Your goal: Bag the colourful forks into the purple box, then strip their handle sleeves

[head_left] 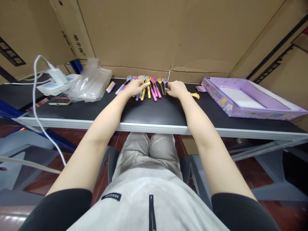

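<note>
Holding a yellow handle piece (148, 84) pinched in your left grip (134, 88), right grip (177, 89) curled, contents unclear, you appear well along: coloured-handled pronged tools (153, 95) lie at twelve o'clock, two dark-stemmed ones (162, 88) beside them apparently left.

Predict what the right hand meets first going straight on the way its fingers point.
Probably the lilac-tined fork, next in line to the left of the right hand; depth is unclear, and the fingers may already be touching it.
</note>
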The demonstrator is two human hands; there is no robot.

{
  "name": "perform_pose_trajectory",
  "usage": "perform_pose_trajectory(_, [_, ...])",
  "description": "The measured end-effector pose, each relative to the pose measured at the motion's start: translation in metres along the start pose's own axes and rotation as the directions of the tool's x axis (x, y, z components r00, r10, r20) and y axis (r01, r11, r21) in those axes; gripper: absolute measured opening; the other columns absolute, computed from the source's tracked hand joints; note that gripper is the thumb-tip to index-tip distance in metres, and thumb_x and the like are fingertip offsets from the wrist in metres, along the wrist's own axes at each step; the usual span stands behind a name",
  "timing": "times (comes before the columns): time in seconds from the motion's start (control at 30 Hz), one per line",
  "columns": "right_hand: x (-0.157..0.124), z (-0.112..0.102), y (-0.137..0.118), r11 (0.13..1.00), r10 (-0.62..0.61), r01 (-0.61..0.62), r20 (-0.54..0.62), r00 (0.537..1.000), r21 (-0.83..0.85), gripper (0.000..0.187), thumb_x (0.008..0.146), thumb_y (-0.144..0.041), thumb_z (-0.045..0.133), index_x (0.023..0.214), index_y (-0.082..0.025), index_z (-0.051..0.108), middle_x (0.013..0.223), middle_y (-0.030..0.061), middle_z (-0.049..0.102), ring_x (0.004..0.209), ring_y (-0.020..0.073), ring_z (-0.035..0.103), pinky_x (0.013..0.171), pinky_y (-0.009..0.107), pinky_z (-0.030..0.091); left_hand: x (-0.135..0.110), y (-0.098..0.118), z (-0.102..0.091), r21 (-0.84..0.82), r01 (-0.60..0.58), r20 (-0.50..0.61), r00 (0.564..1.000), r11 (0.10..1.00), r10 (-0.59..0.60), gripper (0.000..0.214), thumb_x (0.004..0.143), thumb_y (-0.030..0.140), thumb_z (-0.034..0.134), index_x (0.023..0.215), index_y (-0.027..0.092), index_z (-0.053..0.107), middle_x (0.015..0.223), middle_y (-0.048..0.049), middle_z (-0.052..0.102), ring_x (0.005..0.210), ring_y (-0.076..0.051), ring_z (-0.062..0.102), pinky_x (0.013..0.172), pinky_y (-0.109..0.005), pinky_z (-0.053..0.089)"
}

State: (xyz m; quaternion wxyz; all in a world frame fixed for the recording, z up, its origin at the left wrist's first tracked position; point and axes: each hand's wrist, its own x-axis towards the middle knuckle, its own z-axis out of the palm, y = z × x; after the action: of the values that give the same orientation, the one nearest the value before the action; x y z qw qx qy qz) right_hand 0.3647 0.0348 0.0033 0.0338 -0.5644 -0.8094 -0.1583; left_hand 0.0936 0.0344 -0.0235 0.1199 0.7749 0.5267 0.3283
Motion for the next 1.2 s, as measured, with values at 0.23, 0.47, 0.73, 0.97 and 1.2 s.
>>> perform_pose_trajectory(0.23, [-0.003,-0.011,-0.005,1.0,0.01,-0.011,0.057,0.998,0.016,0.035,0.109,-0.024,0.069,0.139,-0.012,0.083,0.139,0.0211,0.084,0.133,0.036,0.077,0.109,0.044,0.056,-0.002,-0.003,-0.003,-0.032,-0.002,0.021,1.0,0.999,0.002,0.054,0.109,0.067,0.066,0.075,0.028,0.052,0.058,0.0022,0.05,0.069,-0.022,0.056,0.07,-0.034,0.038])
perform_pose_trajectory(0.47, [0.002,-0.003,0.004,0.997,0.065,-0.064,-0.023,0.998,0.038,0.044,0.106,-0.03,0.083,0.147,-0.014,0.079,0.142,0.0223,0.082,0.134,0.0396,0.077,0.108,0.046,0.058,-0.007,0.008,-0.005,0.0,0.027,-0.002,1.0,1.0,-0.027,0.053,0.111,0.063,0.065,0.073,0.027,0.051,0.059,0.0018,0.052,0.07,-0.022,0.059,0.069,-0.032,0.04])
perform_pose_trajectory(0.73, [0.005,0.001,0.006,0.993,0.087,-0.082,-0.049,0.995,0.081,0.043,0.104,-0.029,0.088,0.144,-0.013,0.081,0.143,0.0234,0.082,0.137,0.044,0.077,0.114,0.054,0.062,-0.011,0.011,-0.004,-0.074,0.026,-0.006,1.0,0.997,-0.026,0.057,0.107,0.07,0.067,0.072,0.029,0.048,0.057,0.0007,0.049,0.073,-0.024,0.061,0.067,-0.032,0.039])
perform_pose_trajectory(0.97, [0.005,0.001,0.003,0.996,0.041,-0.037,-0.054,0.998,0.077,0.033,0.109,-0.015,0.068,0.137,-0.015,0.084,0.141,0.0207,0.083,0.133,0.0389,0.078,0.112,0.049,0.061,-0.006,0.007,-0.001,0.0,0.055,-0.025,0.998,0.998,-0.055,0.056,0.109,0.067,0.065,0.072,0.027,0.053,0.057,0.0011,0.052,0.069,-0.022,0.059,0.069,-0.032,0.038])
perform_pose_trajectory(1.2, [-0.001,0.0,0.001,0.991,0.081,-0.088,0.067,0.994,0.102,0.046,0.11,-0.012,0.059,0.151,-0.012,0.08,0.157,0.0234,0.076,0.147,0.0397,0.073,0.12,0.047,0.058,-0.005,0.005,-0.001,0.022,0.026,-0.014,1.0,0.999,-0.026,0.062,0.107,0.077,0.061,0.073,0.026,0.055,0.058,0.0008,0.055,0.066,-0.021,0.059,0.066,-0.032,0.038])
